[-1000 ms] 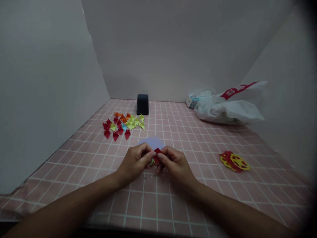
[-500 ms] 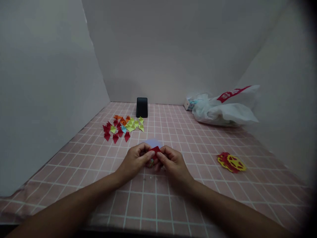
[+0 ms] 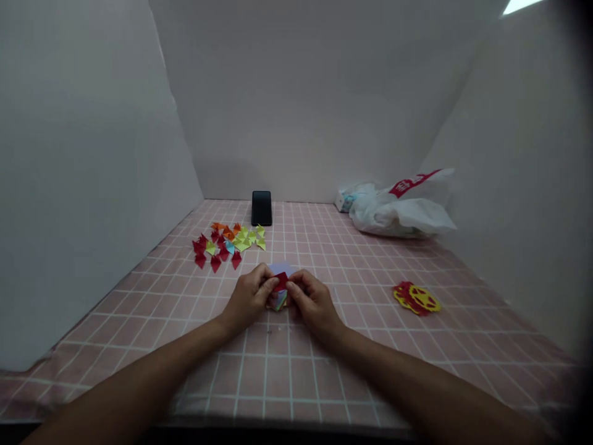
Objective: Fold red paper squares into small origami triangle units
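the red paper (image 3: 280,282) is at the near middle of the desk (image 3: 301,383), between the two hands. the left hand (image 3: 250,298) is almost closed, and its thumb and forefinger pinch this paper at the left side. the right hand (image 3: 315,303) has curled fingers, with the thumb and the forefinger close together at the right edge of the same paper; if it grips the edge or only touches it, i cannot tell.

just below the red paper there is a small coloured stack (image 3: 278,301), partly hidden by the hands. a lilac sheet (image 3: 280,268) shows just on the far side of them.

farther to the left, many small folded papers (image 3: 223,252) lie in a group: red, orange, yellow and one blue. behind this group, a black phone (image 3: 262,209) leans upright near the far wall (image 3: 296,136). at the far right lies a white bag (image 3: 393,217) with a red band, beside a small box (image 3: 341,201). nearer, on the right, red and yellow cutouts (image 3: 417,298) overlap each other.
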Demonstrator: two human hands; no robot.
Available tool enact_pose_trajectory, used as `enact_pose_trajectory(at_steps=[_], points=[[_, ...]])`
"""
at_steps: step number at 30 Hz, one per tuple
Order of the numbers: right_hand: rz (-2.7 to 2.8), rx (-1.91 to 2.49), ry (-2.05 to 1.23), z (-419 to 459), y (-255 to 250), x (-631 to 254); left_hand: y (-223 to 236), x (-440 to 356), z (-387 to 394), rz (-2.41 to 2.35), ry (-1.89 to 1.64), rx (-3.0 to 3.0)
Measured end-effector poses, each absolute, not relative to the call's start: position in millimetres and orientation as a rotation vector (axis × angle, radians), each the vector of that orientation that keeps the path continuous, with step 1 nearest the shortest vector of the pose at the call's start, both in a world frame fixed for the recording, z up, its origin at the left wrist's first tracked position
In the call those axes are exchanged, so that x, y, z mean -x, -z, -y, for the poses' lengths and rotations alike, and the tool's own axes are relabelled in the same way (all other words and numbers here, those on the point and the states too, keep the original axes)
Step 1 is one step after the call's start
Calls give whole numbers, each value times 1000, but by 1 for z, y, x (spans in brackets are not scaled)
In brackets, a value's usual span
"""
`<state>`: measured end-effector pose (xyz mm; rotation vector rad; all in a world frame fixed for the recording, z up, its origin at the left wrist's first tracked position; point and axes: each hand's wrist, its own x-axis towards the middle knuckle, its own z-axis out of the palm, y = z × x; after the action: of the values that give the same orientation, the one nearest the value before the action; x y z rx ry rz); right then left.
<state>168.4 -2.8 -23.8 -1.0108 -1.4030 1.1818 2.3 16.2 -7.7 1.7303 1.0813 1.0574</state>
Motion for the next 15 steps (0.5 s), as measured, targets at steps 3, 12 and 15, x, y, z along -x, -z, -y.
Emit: enact_pose_trajectory(at_steps=[3, 12, 15], points=[[1401, 988, -1191, 1, 25, -168, 10, -2, -18, -1066, -1047, -1817], [1439, 1029, -1200, 0, 25, -170, 11, -5, -16, -1049, -1012, -1837], [1464, 1056, -1290, -5, 15, -172, 9, -4, -18, -1048, -986, -1807]])
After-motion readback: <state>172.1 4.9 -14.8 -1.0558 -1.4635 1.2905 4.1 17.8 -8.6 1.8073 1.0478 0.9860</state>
